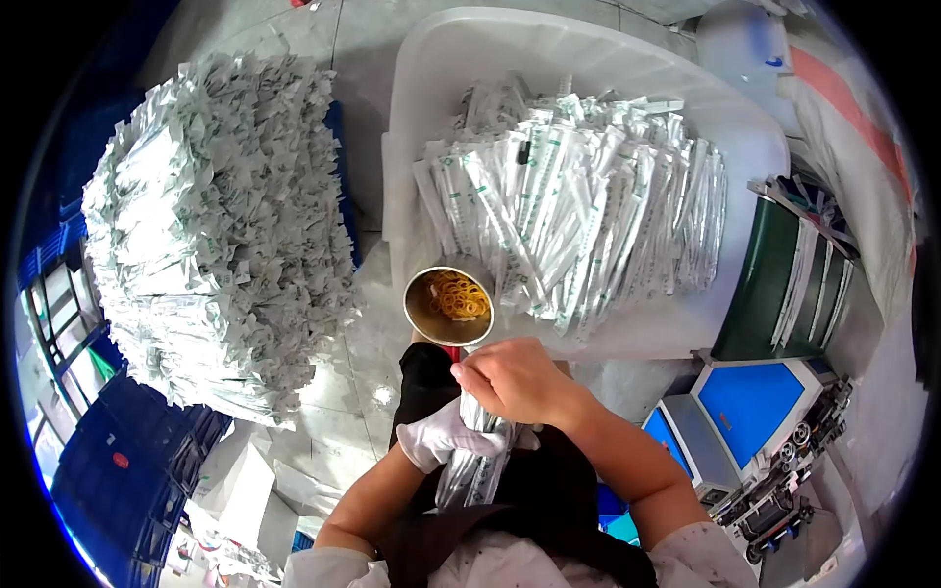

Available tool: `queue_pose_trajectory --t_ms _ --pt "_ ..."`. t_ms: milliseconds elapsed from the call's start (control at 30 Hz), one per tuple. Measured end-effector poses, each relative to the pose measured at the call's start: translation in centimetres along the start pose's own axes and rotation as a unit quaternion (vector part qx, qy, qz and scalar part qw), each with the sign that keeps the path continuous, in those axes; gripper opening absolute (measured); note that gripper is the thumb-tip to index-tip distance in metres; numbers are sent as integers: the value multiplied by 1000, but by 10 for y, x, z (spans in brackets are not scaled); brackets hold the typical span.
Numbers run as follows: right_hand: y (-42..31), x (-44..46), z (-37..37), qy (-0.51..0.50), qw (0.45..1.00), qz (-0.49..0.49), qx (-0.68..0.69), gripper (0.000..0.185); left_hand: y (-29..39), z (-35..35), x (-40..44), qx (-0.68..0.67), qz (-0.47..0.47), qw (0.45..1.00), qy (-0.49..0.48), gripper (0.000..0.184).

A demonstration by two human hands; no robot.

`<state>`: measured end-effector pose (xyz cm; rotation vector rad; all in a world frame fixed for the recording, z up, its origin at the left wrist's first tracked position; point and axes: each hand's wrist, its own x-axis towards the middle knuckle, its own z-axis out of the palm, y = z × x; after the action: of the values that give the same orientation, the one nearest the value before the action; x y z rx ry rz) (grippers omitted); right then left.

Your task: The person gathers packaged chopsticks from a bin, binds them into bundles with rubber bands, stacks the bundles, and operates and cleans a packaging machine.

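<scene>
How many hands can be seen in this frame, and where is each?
2. The white-gloved left hand grips the bundle of packets in front of the body; the bare right hand is over its far end. Some fingers are hidden.

White cloth glove (431, 434), softly wrinkled, on the left hand (447, 429), right hand (515, 380) ungloved, forearms (627, 453) bare, white sleeves (702, 557) ending near the elbows, the right one dark-specked, white top (490, 566), dark brown cloth (534, 534) across its front, black trousers (566, 477).

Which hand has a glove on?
The left hand, holding the bundle of slim packets: it wears a white glove, while the right hand is bare.
</scene>
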<state>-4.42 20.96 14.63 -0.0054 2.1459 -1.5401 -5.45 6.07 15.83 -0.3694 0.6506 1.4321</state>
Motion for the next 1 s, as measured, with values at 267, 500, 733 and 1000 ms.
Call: queue_pose_trajectory --t_ms 267,500,733,1000 --pt "73 57 85 164 968 137 -133 27 5 -45 -39 -60 87 990 88 61" --pt "92 70 97 13 926 149 -347 17 16 -66 -62 -67 125 978 151 65" --pt "89 72 98 -82 890 135 -428 17 17 -75 -67 -107 162 966 173 67" --pt "77 67 100 99 936 138 -307 10 23 -74 -72 -105 170 959 202 72"
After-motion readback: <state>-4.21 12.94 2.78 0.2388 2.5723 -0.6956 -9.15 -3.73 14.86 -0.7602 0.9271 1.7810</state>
